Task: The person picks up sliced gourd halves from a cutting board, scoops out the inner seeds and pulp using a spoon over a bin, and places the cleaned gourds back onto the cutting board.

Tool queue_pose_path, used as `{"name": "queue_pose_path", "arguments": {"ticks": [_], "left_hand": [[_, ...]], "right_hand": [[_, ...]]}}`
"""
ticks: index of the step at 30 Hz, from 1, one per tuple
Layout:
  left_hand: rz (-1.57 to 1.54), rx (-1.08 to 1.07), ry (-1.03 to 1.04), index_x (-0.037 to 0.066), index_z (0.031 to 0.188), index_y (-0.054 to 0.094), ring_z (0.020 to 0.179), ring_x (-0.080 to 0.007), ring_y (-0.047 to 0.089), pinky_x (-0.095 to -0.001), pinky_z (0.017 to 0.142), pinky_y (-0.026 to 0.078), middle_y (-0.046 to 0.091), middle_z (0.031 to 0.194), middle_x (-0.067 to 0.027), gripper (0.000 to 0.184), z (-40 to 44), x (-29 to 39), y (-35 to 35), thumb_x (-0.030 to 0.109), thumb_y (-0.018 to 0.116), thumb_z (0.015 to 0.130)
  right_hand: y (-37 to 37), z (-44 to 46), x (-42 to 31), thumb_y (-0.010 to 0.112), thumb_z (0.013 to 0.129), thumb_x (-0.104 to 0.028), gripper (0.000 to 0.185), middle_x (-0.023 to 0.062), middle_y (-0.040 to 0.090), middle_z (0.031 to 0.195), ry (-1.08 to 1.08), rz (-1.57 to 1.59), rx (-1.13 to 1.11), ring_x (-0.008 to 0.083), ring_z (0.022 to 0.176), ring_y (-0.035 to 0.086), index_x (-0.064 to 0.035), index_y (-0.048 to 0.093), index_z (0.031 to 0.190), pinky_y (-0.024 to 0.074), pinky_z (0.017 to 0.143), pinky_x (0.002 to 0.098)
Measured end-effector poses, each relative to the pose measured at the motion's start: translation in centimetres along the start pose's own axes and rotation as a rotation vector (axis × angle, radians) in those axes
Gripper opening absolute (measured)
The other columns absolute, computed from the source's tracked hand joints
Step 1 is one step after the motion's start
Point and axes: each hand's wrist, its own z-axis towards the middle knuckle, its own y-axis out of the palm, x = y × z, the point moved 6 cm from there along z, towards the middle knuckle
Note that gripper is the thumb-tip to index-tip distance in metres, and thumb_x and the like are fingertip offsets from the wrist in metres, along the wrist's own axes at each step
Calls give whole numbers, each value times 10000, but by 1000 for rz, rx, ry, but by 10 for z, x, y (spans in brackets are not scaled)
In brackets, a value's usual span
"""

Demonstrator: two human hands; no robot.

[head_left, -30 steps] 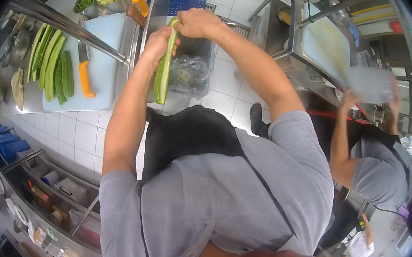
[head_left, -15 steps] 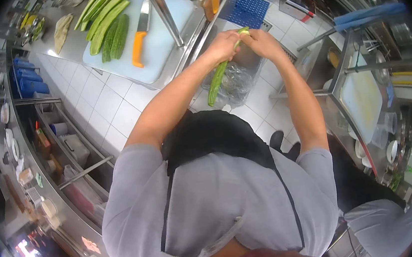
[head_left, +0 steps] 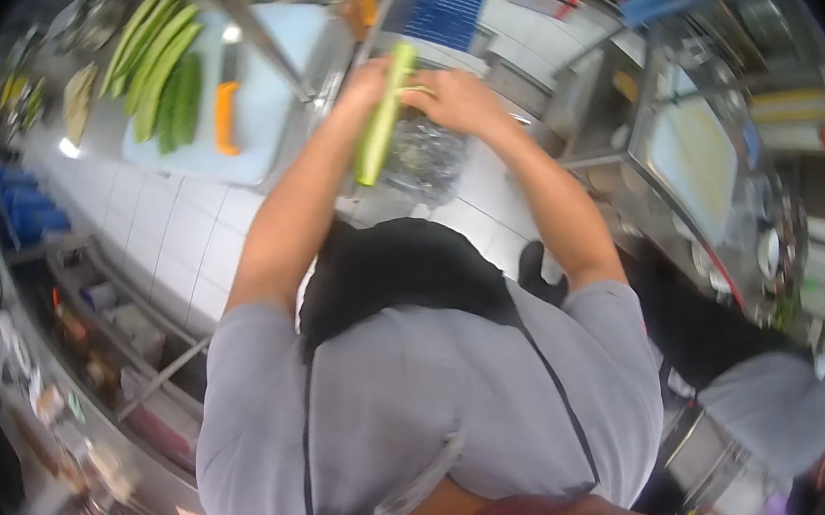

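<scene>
A long cucumber (head_left: pixel 382 130), pale green where its skin is off, slants over a bin lined with a clear plastic bag (head_left: pixel 432 160). My left hand (head_left: pixel 369 83) is closed around its upper part; the fingers are partly hidden behind it. Close beside, on the cucumber's right, my right hand (head_left: pixel 456 100) is curled, with a thin yellowish-green edge at its fingertips; blur hides what that is. On the white cutting board (head_left: pixel 269 91) lie dark green cucumbers (head_left: pixel 180 106), paler peeled ones (head_left: pixel 156 68) and a knife with an orange handle (head_left: pixel 227 121).
A crumpled cloth (head_left: pixel 80 106) lies on the steel counter left of the board. A steel post (head_left: pixel 253 33) rises by the board's right edge. Behind my hands is a blue mat (head_left: pixel 444 10). Another person in a grey sleeve (head_left: pixel 776 410) is at lower right.
The view has shifted, so the counter sits further left. The cucumber has turned, showing a broad pale side and standing steeper. My right hand has moved from its top end down along its side.
</scene>
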Motion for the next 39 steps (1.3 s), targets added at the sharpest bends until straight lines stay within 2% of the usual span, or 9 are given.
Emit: {"name": "queue_pose_path", "arguments": {"ticks": [3, 8, 12, 17, 21, 22, 27, 34, 39], "left_hand": [[-147, -47, -142, 31, 1228, 519, 642, -218, 610, -335, 559, 549, 658, 896, -163, 388, -8, -7, -16, 300, 299, 1056], [-292, -168, -408, -30, 1189, 511, 695, -227, 612, -338, 596, 555, 642, 945, -202, 471, -36, -26, -17, 358, 285, 1044], [-503, -204, -359, -67, 1194, 504, 756, -274, 647, -364, 665, 598, 632, 1010, -226, 448, -47, -23, -9, 316, 316, 1058], [-624, -230, -330, -102, 1238, 477, 827, -312, 670, -400, 732, 631, 620, 1057, -237, 399, -54, -30, -14, 243, 384, 1061], [-510, -240, -198, 3, 1388, 443, 817, -269, 644, -384, 716, 632, 578, 987, -156, 412, -52, -30, -18, 244, 399, 1057], [-475, -215, -169, 69, 1453, 420, 772, -228, 613, -334, 664, 609, 555, 962, -108, 433, -62, -20, -12, 252, 392, 1061], [-263, -248, -34, 74, 1443, 447, 714, -157, 565, -261, 589, 529, 563, 933, -71, 418, -65, -4, 5, 247, 393, 1066], [-5, -144, 64, 51, 1360, 513, 678, -127, 542, -243, 550, 487, 563, 866, -48, 366, -52, 17, 13, 227, 390, 1063], [89, -123, 85, 29, 1420, 468, 629, -116, 525, -242, 518, 466, 585, 859, -45, 405, -46, 16, 18, 189, 388, 1057]], "right_hand": [[-9, 10, 43, 644, 863, -507, 475, 206, 710, 929, 239, -114, -57, 390, 947, 672, -68, 717, 1030, 518, 837, 496], [22, 21, 100, 690, 832, -486, 487, 202, 708, 1050, 438, -100, -33, 373, 1030, 664, -49, 723, 1044, 516, 892, 463], [47, 42, 138, 674, 838, -490, 497, 223, 698, 1066, 549, -65, 66, 375, 1039, 659, -32, 711, 1029, 517, 895, 456], [32, 25, 119, 571, 917, -320, 362, 249, 689, 1060, 477, -137, 112, 396, 1039, 656, -16, 699, 1068, 514, 908, 470], [14, 30, 94, 566, 901, -204, 274, 260, 693, 1006, 489, -130, 184, 406, 993, 669, -7, 695, 1040, 517, 892, 484], [5, 30, 75, 573, 887, -195, 266, 258, 695, 996, 406, -139, 178, 406, 981, 673, -6, 694, 1030, 521, 881, 482], [-29, 28, 1, 588, 833, -167, 251, 240, 705, 973, 174, -264, 80, 392, 940, 691, -3, 691, 993, 546, 834, 464], [-32, 36, -10, 626, 807, -175, 276, 217, 711, 1008, 121, -383, -53, 360, 970, 696, -10, 709, 1013, 559, 842, 440], [-23, 27, -11, 628, 821, -193, 294, 219, 708, 1020, 179, -283, -172, 359, 982, 691, -10, 710, 1036, 556, 849, 443]]}}
